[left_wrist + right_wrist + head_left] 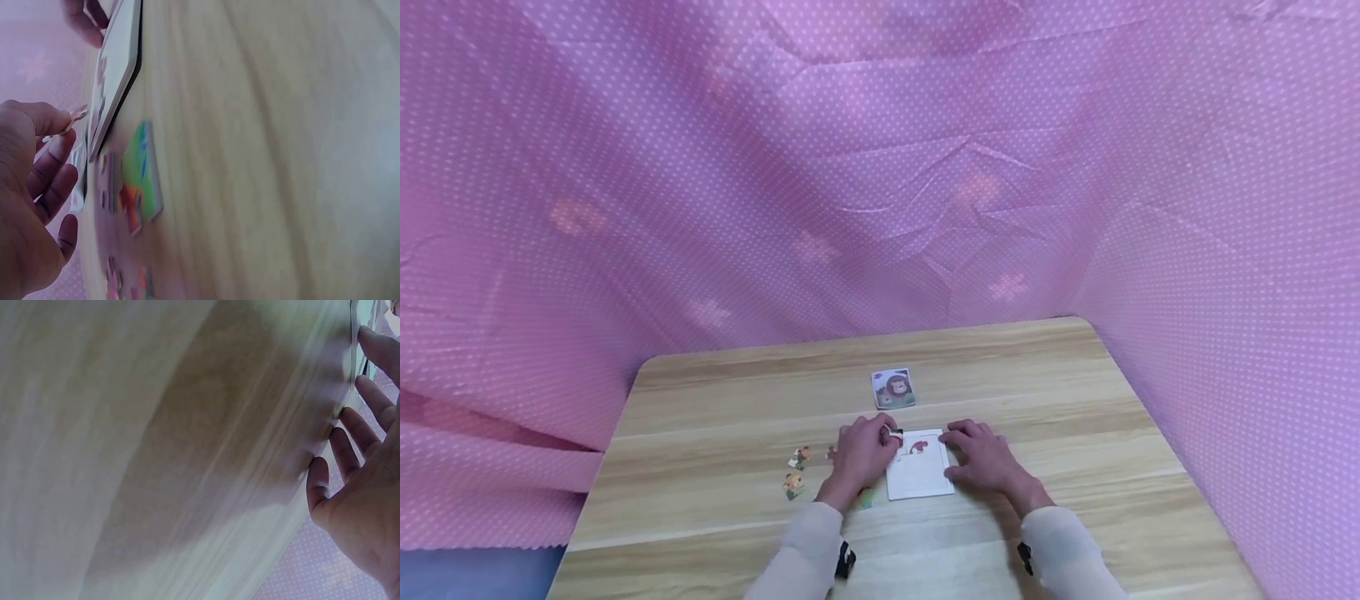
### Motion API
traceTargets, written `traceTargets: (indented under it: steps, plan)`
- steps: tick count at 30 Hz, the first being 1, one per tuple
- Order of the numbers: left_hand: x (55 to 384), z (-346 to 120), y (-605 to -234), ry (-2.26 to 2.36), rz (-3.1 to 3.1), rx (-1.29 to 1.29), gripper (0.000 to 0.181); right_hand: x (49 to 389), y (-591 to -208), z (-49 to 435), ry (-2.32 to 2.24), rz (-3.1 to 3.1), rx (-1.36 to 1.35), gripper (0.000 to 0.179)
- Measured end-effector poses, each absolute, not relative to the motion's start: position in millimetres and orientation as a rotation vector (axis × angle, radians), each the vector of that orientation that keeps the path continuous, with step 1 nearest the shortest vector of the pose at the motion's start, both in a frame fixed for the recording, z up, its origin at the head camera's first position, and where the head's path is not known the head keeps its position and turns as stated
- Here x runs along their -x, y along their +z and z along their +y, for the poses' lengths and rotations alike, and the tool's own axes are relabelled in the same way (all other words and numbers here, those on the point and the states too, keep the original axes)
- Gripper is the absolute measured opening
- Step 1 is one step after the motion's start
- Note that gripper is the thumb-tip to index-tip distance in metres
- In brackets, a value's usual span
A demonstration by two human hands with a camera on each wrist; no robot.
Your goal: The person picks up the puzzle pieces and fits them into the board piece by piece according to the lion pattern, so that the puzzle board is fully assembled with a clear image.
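Observation:
My left hand (861,454) pinches a small jigsaw piece (77,115) between thumb and index finger, its other fingers loosely bent. The piece is just over the upper left corner of a white square puzzle tray (920,485). A piece with a reddish print (919,447) lies in the upper part of the tray. At the tray's right edge, my right hand (988,458) touches the rim with spread, relaxed fingers. In the right wrist view the right hand's fingers (359,434) hold nothing. The left hand partly covers some loose pieces.
Beyond the tray lies a square picture card (893,389) with a lion. Left of the tray are several loose jigsaw pieces (793,485), among them a green one (149,172) near the left forearm. Pink dotted cloth (880,208) hangs around the wooden table (715,467).

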State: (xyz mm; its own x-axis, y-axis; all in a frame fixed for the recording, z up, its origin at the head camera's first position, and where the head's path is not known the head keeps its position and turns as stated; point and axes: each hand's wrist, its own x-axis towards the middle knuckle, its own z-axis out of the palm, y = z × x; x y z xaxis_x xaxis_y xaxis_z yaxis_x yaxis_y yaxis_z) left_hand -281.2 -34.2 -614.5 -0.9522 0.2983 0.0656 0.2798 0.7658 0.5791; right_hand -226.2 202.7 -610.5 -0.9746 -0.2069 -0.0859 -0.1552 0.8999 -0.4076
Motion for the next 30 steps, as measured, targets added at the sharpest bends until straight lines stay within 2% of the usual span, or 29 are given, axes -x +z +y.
traceTargets:
  steps: [11, 30]
  plan:
    - [283, -16, -626, 0.991, 2.949, -0.594, 0.012, 234, -614, 201, -0.598, 2.952, 0.287, 0.055]
    - [295, 5, -632, 1.032, 2.941, -0.542, 0.017, 247, -616, 202, -0.568, 2.989, 0.292, 0.055]
